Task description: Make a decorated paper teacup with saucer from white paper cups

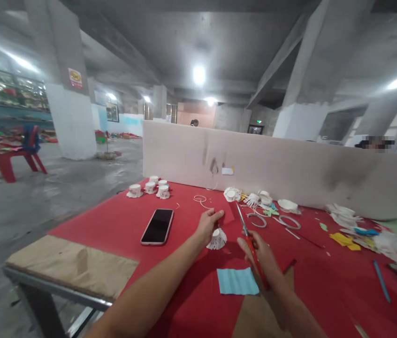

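Note:
My left hand (209,225) is closed in a pinch over the red table. A small piece of red paper (228,214) shows at its fingertips, hard to tell from the red cover. Just below sits a white paper cup with a fringed edge (217,239), partly hidden by the hand. Scissors with red handles (254,256) lie in my right hand (263,256), its fingers around them. Their blades point up and away, with the tips close to the red paper. Nearer to me lies a light blue crinkled paper piece (238,281).
A black-screened phone (157,227) lies left of my forearm. Several white cups (163,191) stand at the back left. White fringed cups (232,194), tape rings (289,222) and paper scraps (344,241) lie along the upright board (184,150). A blue pen (381,281) is at right.

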{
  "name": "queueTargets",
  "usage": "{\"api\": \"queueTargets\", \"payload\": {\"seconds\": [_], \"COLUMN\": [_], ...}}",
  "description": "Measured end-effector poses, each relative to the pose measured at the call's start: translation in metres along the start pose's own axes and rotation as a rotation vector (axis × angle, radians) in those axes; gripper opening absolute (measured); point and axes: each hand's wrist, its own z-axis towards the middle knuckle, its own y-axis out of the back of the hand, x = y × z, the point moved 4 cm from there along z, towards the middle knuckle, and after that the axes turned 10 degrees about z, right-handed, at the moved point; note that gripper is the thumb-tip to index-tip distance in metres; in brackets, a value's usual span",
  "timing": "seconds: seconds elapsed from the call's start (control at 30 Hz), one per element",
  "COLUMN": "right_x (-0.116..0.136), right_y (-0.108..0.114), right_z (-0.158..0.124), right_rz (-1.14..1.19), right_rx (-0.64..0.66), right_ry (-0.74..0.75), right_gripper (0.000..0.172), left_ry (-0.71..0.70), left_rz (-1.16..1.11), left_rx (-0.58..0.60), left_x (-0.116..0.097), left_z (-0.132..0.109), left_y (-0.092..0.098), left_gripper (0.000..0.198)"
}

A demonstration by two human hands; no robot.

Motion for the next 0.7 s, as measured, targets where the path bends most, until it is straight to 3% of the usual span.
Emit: {"api": "queueTargets", "payload": {"seconds": [0.27, 0.7], "right_x": [0.009, -0.005], "right_y": [0.0, -0.007], "right_z": [-0.007, -0.007], "right_rz": [-0.175, -0.038], "right_rx": [0.055, 0.031], "right_ry": [0.06, 0.066], "right_gripper": [0.039, 0.034], "left_ry": [0.013, 0.022], "left_rz": [0.017, 0.033], "left_rx": [0.04, 0.064], "left_x": [-0.001, -0.003], "left_z": [-0.008, -0.012], "left_y": [-0.008, -0.011], "left_gripper": [0.03, 0.031]}}
